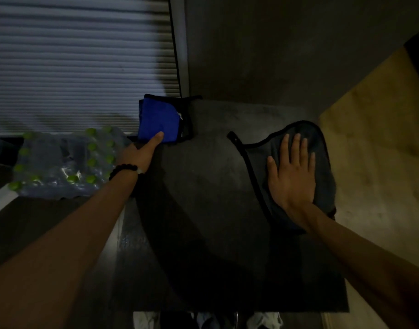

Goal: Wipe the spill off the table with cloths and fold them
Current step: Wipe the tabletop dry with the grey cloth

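A dark table [210, 186] fills the middle of the dim head view. A folded blue cloth [159, 118] with black edging lies at the table's far left corner. My left hand [142, 154] reaches to it, thumb resting on its near edge; the other fingers are hidden beneath or behind the cloth. A grey cloth [322, 148] with a black hem lies spread at the table's right side. My right hand [290, 172] presses flat on it, fingers apart. No spill is discernible on the dark surface.
A shrink-wrapped pack of water bottles [66, 162] with green caps sits left of the table. Closed window blinds [73, 62] stand behind it. A tan floor [374, 143] lies to the right. A wall [275, 43] rises behind the table.
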`<state>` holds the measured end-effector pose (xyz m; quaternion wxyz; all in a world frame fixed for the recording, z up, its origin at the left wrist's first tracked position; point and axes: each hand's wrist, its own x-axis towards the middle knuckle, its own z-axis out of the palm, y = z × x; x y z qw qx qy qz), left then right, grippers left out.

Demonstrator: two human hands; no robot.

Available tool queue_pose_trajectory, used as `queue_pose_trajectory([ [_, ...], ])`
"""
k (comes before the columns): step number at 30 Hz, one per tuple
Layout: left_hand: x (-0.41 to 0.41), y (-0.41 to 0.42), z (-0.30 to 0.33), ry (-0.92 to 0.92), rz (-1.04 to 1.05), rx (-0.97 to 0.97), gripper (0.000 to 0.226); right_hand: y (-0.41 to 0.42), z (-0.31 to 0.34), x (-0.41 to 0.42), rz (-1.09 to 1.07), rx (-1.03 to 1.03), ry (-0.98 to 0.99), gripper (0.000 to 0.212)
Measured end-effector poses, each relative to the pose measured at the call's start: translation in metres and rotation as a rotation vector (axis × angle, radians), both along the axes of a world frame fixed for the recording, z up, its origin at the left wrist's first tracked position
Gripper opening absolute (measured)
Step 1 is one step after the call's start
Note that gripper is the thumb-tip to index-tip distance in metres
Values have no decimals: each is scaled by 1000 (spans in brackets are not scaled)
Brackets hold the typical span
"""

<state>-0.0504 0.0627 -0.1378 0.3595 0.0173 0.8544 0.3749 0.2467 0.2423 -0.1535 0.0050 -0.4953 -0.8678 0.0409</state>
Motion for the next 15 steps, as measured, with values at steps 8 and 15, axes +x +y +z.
queue_pose_trajectory([
  [8, 2, -3, 0, 47, -39, 74, 107, -40, 3, -29, 74, 4, 2, 69],
  [15, 0, -3, 2, 38, -53, 39, 122, -77, 4, -57, 163, -21, 0, 67],
])
